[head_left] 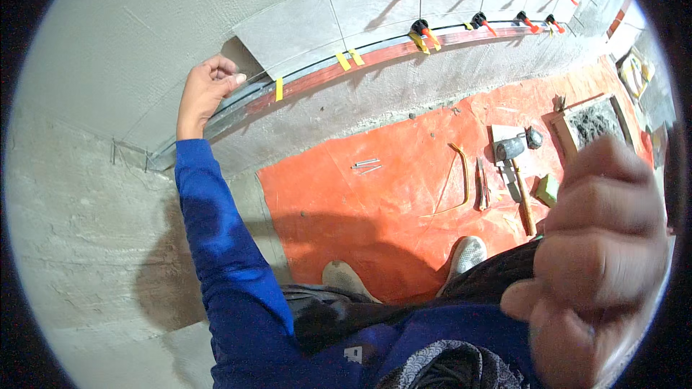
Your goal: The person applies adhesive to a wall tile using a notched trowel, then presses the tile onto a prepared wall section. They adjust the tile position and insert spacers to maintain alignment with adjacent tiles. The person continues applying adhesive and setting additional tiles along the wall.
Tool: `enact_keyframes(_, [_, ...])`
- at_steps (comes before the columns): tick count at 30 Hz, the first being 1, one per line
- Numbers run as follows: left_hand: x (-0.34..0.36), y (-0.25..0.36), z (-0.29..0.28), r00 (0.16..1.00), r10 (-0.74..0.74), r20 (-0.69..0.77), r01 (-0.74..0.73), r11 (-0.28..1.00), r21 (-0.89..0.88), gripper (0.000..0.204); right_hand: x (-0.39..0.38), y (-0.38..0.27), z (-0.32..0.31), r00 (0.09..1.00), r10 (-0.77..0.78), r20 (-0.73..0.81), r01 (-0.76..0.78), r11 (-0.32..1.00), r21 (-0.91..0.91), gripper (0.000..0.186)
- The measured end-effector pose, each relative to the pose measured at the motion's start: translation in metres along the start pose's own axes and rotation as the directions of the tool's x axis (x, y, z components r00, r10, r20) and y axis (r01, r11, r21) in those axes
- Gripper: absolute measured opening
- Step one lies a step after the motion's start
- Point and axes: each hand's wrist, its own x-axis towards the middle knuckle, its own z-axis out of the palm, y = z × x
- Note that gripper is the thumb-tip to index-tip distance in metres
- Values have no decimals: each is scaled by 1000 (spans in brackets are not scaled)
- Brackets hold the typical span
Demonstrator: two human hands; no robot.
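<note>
- I'm seeing the left hand (pixel 205 94) half-closed beyond the orange floor sheet (pixel 317 194), grip unclear.
- The right hand (pixel 598 245) is hanging fisted above its right end, contents unclear.
- Grey wall tile (pixel 292 29) is standing beyond it.

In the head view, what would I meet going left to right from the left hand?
Left hand, leftmost yellow strip, loose metal pins, yellow bow-shaped tool, pliers-like tool, wooden-handled mallet, green block.
</note>
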Motion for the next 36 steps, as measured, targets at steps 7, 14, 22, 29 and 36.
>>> enact_keyframes(7, [9,-35,7,992,114,-59,-90,945,313,22,-4,-34,6,963,266,39,-259,957,-128,23])
enact_keyframes(14, [7,-38,15,998,27,-58,-13,971,239,23,2,15,23,962,-268,56,274,949,-157,28])
enact_keyframes(22, [-2,-23,1,997,67,-42,-56,974,218,31,7,43,25,962,-265,65,269,960,-74,28])
enact_keyframes(29, [-8,-9,-10,989,131,-72,-125,989,77,30,7,48,24,975,-206,80,215,967,-136,30])
enact_keyframes(36, [-1,-20,9,1000,15,13,-17,987,160,14,11,48,21,979,-153,136,174,972,-157,29])
